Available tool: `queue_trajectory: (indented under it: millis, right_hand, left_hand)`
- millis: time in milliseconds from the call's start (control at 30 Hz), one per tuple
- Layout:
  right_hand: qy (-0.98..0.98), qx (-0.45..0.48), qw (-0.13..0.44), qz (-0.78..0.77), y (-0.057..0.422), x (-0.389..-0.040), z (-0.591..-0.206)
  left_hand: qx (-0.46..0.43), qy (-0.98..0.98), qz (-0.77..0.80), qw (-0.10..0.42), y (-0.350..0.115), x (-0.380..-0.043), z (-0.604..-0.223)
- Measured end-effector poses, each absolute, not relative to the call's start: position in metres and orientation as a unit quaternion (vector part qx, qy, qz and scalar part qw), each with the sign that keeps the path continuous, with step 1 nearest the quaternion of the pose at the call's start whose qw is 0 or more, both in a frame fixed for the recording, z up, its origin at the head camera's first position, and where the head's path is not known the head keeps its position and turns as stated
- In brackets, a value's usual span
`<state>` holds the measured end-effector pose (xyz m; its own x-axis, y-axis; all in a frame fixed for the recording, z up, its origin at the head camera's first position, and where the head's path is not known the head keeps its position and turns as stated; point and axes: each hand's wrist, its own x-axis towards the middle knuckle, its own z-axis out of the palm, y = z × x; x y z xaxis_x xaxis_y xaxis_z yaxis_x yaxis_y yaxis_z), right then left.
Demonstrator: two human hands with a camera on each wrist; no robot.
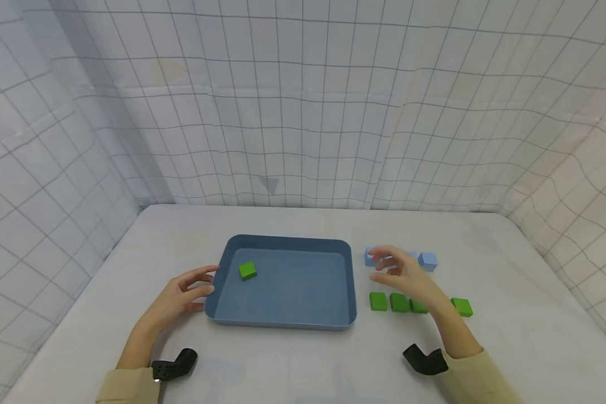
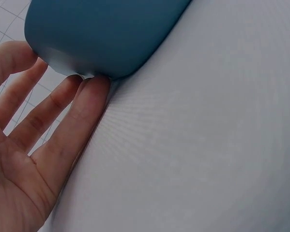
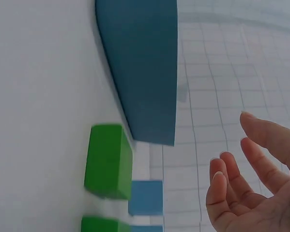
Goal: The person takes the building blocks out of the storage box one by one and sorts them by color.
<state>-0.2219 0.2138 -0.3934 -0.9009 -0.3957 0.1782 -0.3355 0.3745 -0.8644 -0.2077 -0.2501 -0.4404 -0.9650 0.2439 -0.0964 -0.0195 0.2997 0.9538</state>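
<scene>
A shallow blue-grey tray [image 1: 293, 292] lies on the table with one green block [image 1: 247, 271] inside, toward its upper left. At the tray's left side, my left hand [image 1: 184, 292] touches the outer wall with fingers extended; the left wrist view shows fingertips [image 2: 94, 89] against the tray [image 2: 101, 38]. My right hand [image 1: 401, 275] hangs in the air right of the tray, fingers loosely bent and holding nothing. Below it is a row of green blocks [image 1: 378, 301]. Behind it are light blue blocks [image 1: 427, 261], partly hidden by the hand.
Another green block [image 1: 462, 307] lies at the right end of the row, beyond my forearm. White grid-patterned curtains [image 1: 293, 112] enclose the white table [image 1: 262, 365] at the back and sides. A black wrist-worn device [image 1: 174, 365] sits at each wrist.
</scene>
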Motion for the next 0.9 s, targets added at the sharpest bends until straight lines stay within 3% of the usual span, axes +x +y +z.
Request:
queue_trajectory:
  millis: [900]
  right_hand:
    - [0.795,-0.308,0.087,-0.516,0.073,-0.245,-0.397]
  left_hand:
    - [0.072,0.801,0.585,0.109,-0.251,-0.207,-0.441]
